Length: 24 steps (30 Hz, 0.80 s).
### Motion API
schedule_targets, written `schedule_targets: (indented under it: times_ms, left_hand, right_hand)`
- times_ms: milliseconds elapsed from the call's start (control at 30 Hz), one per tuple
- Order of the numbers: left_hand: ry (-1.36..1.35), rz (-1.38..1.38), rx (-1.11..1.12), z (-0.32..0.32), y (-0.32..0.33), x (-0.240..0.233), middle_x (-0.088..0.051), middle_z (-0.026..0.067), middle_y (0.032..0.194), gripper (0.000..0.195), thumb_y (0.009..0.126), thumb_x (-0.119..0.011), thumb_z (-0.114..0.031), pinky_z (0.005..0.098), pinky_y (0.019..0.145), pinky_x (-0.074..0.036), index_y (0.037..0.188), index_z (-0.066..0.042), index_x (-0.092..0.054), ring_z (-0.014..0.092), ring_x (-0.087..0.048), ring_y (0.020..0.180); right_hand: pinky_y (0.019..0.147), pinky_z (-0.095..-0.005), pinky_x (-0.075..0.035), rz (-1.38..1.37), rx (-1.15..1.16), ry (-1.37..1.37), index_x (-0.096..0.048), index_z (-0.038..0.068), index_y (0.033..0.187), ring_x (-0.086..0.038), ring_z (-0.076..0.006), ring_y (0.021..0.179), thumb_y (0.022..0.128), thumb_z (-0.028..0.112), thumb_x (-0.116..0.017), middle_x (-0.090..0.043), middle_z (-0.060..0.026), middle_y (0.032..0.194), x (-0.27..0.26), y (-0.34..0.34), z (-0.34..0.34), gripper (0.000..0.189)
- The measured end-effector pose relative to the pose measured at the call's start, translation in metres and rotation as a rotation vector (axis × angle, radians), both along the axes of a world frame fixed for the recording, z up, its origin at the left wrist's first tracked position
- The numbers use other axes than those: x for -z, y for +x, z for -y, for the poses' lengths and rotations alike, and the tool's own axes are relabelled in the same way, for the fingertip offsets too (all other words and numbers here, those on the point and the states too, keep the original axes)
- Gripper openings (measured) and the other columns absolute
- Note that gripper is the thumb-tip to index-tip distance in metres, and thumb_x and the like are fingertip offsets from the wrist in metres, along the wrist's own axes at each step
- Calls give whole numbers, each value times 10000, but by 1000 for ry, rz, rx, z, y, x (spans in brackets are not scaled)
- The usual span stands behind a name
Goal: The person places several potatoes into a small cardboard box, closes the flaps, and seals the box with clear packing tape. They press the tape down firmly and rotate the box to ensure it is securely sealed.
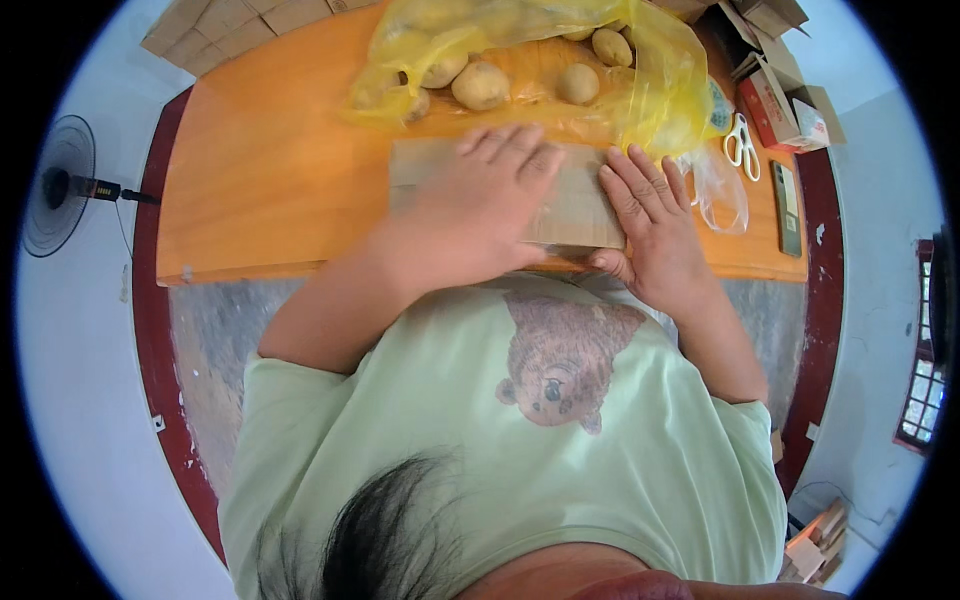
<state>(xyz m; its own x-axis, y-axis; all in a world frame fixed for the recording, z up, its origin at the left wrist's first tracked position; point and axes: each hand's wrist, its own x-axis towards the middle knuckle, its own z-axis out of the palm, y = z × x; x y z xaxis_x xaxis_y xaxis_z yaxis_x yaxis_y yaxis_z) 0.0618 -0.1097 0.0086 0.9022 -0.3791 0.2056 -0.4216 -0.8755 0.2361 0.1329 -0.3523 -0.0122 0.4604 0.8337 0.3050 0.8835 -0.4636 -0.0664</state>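
Note:
A brown cardboard box (577, 202) lies at the front edge of the orange table, close to my body. Across its top rests my left hand (480, 199), palm down and blurred, with the fingers stretched toward the far side. My right hand (652, 217) presses along the box's right end, fingers spread and thumb near its front edge. Just beyond the box spreads a yellow plastic bag (667, 67) with several round potatoes (481, 85) in it. What the box holds cannot be seen.
White-handled scissors (742, 150), a clear plastic bag (721, 196) and a dark phone (786, 208) lie on the table's (262, 187) right side. Open cartons (780, 105) stand at the back right, stacked cardboard boxes (225, 30) at the back left. A fan (60, 186) is at left.

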Motion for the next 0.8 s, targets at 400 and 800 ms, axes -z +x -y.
schedule_targets:
  times_ms: [400,800]
  left_hand:
    - [-41,-96,-175,-49,-40,-7,-358,233,1490,891,659,-776,-239,483,1155,-259,1437,-45,-387,409,-344,1371]
    - [-679,174,-49,-74,-47,76,-288,258,1505,1031,638,-850,-281,481,1132,-288,1465,-20,-291,410,-301,1397]
  right_hand:
    - [1155,-534,-230,71,130,6,-499,35,1367,-355,-347,1393,772,290,-705,-440,-120,1476,3,-1,2,679]
    - [1136,-507,-286,259,115,67,-604,71,1253,-468,-332,1321,741,132,-709,-533,-103,1391,16,-14,3,526]
